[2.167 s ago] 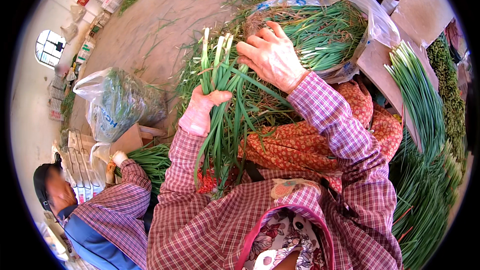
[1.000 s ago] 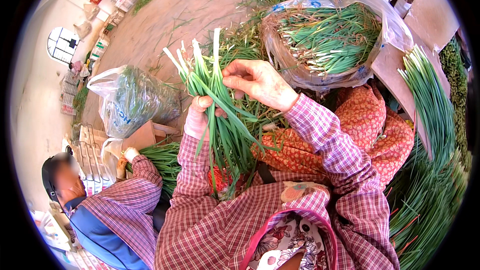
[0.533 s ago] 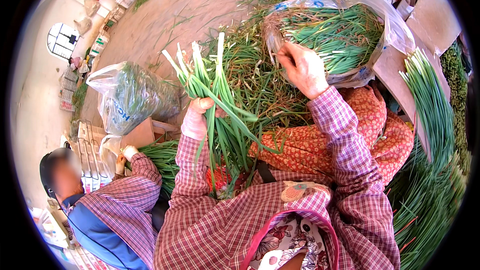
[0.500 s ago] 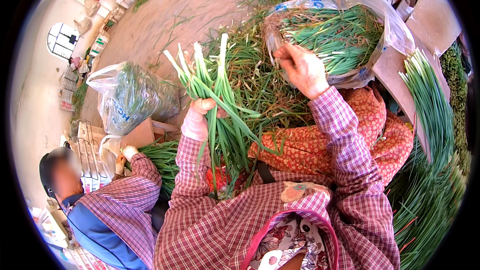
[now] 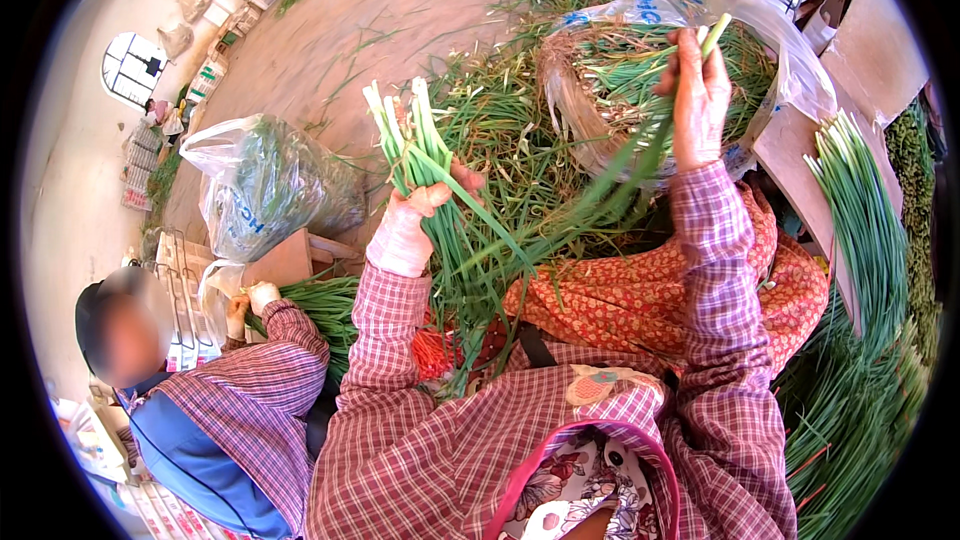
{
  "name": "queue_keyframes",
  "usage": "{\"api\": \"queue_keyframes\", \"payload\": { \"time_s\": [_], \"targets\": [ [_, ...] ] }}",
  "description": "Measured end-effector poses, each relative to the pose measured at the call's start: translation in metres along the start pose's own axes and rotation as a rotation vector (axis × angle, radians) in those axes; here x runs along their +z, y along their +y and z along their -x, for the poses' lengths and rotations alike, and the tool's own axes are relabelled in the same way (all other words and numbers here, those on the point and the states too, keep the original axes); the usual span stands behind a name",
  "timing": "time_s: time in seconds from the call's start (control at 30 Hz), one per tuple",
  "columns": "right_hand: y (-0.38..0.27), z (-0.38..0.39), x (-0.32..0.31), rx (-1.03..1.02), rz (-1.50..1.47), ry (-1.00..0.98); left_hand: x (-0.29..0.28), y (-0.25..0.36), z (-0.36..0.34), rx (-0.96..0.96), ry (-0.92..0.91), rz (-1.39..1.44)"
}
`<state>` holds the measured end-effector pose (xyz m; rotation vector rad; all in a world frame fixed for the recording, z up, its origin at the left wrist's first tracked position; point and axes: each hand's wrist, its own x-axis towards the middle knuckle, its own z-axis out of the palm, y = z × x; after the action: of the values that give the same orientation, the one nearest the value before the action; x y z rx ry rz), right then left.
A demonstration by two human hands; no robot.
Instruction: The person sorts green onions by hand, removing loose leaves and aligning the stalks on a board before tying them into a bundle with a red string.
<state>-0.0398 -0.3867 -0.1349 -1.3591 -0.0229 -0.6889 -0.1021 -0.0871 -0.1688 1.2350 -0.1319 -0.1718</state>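
Brown floor (image 5: 400,0), slender stalks (image 5: 426,135), crinkled plastic bag (image 5: 797,60)

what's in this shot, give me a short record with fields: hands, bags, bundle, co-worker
left hand: gripping a bunch of green stalks, pale ends facing away
right hand: raised, pinching loose stalks near their pale ends
open bag: clear plastic, greens inside
other bag: clear plastic, filled, at left
bundle: pale ends over a board at right
co-worker: at left, in plaid
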Motion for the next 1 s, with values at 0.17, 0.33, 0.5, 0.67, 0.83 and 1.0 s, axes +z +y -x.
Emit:
{"api": "queue_keyframes", "payload": {
  "time_s": [0.17,0.33,0.5,0.67,0.83,1.0],
  "targets": [
    [-0.012,0.049,0.045,-0.172,0.244,-0.335,0.023,0.002,0.005,-0.119,0.058,0.018],
    [-0.012,0.089,0.075,-0.256,0.561,-0.553,0.044,-0.003,0.001,-0.130,0.037,-0.136],
    [0.004,0.094,0.071,-0.352,0.651,-0.652,0.036,-0.008,0.011,-0.163,0.173,-0.222],
    [0.020,0.080,0.063,-0.530,0.764,-0.569,0.024,-0.011,0.018,-0.109,0.149,-0.301],
    [0.019,0.030,0.018,-0.483,0.901,-0.314,-0.006,-0.009,0.035,-0.182,0.211,-0.094],
    [0.018,0.048,0.035,-0.364,0.596,-0.402,0.017,-0.012,0.020,-0.175,0.027,0.080]
  ]
}}
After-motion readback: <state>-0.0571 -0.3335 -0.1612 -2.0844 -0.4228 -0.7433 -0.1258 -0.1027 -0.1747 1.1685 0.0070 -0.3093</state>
